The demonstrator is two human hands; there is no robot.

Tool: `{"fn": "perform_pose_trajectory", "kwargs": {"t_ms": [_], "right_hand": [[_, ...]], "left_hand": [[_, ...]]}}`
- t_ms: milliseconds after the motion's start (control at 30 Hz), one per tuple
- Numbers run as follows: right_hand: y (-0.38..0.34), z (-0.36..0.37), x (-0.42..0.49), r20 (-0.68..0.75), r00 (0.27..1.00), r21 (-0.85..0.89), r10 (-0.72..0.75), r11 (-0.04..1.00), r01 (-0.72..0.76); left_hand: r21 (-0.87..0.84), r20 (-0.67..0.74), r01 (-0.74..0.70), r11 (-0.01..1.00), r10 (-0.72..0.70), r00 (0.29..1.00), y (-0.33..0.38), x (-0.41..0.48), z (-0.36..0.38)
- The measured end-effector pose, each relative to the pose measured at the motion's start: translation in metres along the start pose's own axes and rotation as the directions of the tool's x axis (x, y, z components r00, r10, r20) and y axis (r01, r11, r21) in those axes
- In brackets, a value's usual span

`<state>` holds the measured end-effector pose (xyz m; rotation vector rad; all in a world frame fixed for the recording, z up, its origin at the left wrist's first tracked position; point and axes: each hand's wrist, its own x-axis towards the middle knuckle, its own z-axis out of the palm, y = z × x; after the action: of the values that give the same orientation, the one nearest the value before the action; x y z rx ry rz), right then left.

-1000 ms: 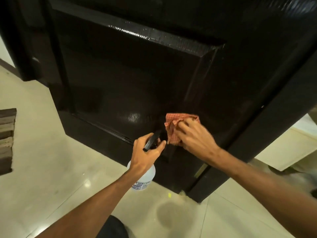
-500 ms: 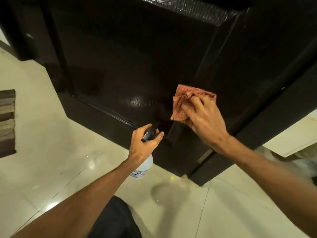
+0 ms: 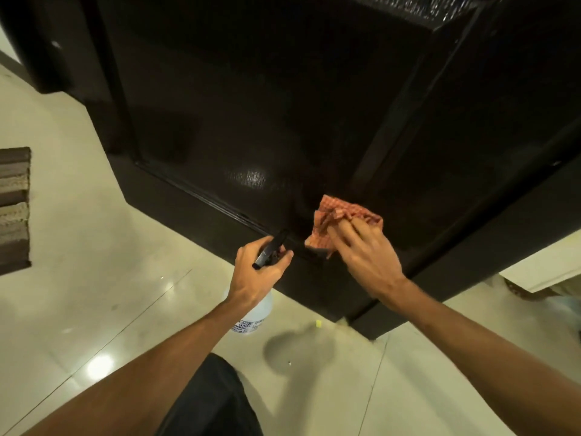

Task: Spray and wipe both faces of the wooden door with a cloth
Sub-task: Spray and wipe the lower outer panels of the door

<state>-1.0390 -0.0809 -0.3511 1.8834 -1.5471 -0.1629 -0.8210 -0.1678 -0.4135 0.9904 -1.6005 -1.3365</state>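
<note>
The dark glossy wooden door (image 3: 283, 105) fills the upper part of the head view, its recessed lower panel facing me. My right hand (image 3: 364, 256) presses a crumpled red checked cloth (image 3: 339, 220) flat against the panel's lower right corner. Just to its left, my left hand (image 3: 257, 272) grips the black trigger head of a clear spray bottle (image 3: 254, 313), which hangs below my wrist above the floor. The bottle's nozzle points toward the door's bottom rail.
Pale glossy floor tiles (image 3: 94, 278) spread below the door. A striped brown mat (image 3: 14, 209) lies at the left edge. The dark door frame (image 3: 471, 262) runs down at the right, with a light-coloured object (image 3: 540, 272) behind it. My dark-clothed knee (image 3: 210, 401) shows at the bottom.
My right hand slid the cloth up the panel and then back down toward the lower corner. The left hand with the bottle stayed about where it was.
</note>
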Motion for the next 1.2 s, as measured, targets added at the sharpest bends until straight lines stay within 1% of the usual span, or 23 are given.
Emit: {"fn": "perform_pose_trajectory", "kwargs": {"t_ms": [67,100,133,167,233,333,367,400,467,500,533,633,700,767,833,900,967,1000,1067,1200], "right_hand": [[-0.021,0.022,-0.006,0.171,0.977,0.011,-0.124,0.992,0.124],[-0.029,0.028,-0.007,0.272,0.95,0.016,-0.153,0.988,0.155],[-0.033,0.027,-0.006,0.332,0.929,0.023,-0.161,0.986,0.162],[-0.033,0.023,-0.004,0.329,0.928,0.04,-0.173,0.985,0.17],[-0.023,0.01,0.0,0.261,0.952,0.046,-0.159,0.987,0.152],[-0.008,0.0,0.006,0.156,0.986,0.023,-0.059,0.998,0.056],[-0.01,0.004,0.003,0.136,0.989,0.004,-0.051,0.999,0.051],[-0.016,0.012,-0.001,0.146,0.986,-0.015,-0.086,0.996,0.089],[-0.032,0.036,-0.005,0.255,0.945,-0.004,-0.203,0.977,0.211],[-0.039,0.045,-0.005,0.315,0.92,0.016,-0.234,0.97,0.242],[-0.043,0.05,-0.002,0.356,0.904,0.034,-0.237,0.97,0.241],[-0.047,0.044,-0.004,0.376,0.909,0.04,-0.178,0.983,0.177],[-0.042,0.034,-0.017,0.338,0.93,0.053,-0.146,0.989,0.137],[-0.039,0.031,-0.029,0.297,0.952,0.064,-0.067,0.997,0.05],[-0.048,0.037,-0.024,0.294,0.955,0.07,-0.032,0.997,0.012],[-0.069,0.047,-0.008,0.313,0.949,0.109,-0.033,0.994,-0.002],[-0.078,0.051,-0.002,0.347,0.938,0.168,0.009,0.983,-0.072],[-0.076,0.052,-0.001,0.339,0.94,0.19,0.026,0.977,-0.096],[-0.066,0.05,-0.009,0.303,0.952,0.21,0.046,0.971,-0.114],[-0.065,0.057,-0.012,0.221,0.969,0.205,0.108,0.966,-0.155]], "left_hand": [[-0.009,-0.007,0.016,1.0,-0.016,1.0,-0.002,0.003,0.002],[-0.014,0.003,0.014,1.0,-0.014,1.0,-0.002,0.004,0.005],[-0.028,0.012,0.016,0.999,-0.016,1.0,-0.002,0.004,0.007],[-0.043,0.019,0.017,0.999,-0.016,1.0,-0.003,0.003,0.008],[-0.052,0.015,0.029,0.998,-0.028,0.999,-0.008,0.003,0.005],[-0.019,0.003,0.068,0.997,-0.068,0.998,-0.02,0.007,-0.004],[-0.012,0.0,0.078,0.997,-0.078,0.997,-0.022,0.008,-0.005],[-0.004,-0.005,0.083,0.997,-0.083,0.997,-0.024,0.01,-0.006],[0.011,-0.013,0.06,0.998,-0.059,0.998,-0.019,0.015,-0.007],[0.009,-0.016,0.052,0.999,-0.052,0.999,-0.016,0.018,-0.008],[-0.007,-0.02,0.054,0.999,-0.054,0.998,-0.013,0.02,-0.009],[-0.028,-0.013,0.07,0.997,-0.07,0.997,-0.017,0.021,-0.011],[-0.021,-0.002,0.076,0.997,-0.076,0.997,-0.026,0.019,-0.01],[-0.016,0.005,0.083,0.996,-0.083,0.997,-0.034,0.017,-0.008],[-0.005,0.015,0.107,0.994,-0.107,0.994,-0.044,0.017,-0.006],[0.023,0.001,0.18,0.983,-0.18,0.984,-0.057,0.018,-0.007],[0.019,-0.029,0.29,0.957,-0.289,0.957,-0.067,0.016,-0.003],[0.02,-0.056,0.325,0.946,-0.323,0.945,-0.071,0.019,-0.003],[0.048,-0.093,0.329,0.943,-0.324,0.941,-0.073,0.023,-0.005],[0.095,-0.107,0.313,0.945,-0.303,0.947,-0.082,0.035,-0.019]]}}
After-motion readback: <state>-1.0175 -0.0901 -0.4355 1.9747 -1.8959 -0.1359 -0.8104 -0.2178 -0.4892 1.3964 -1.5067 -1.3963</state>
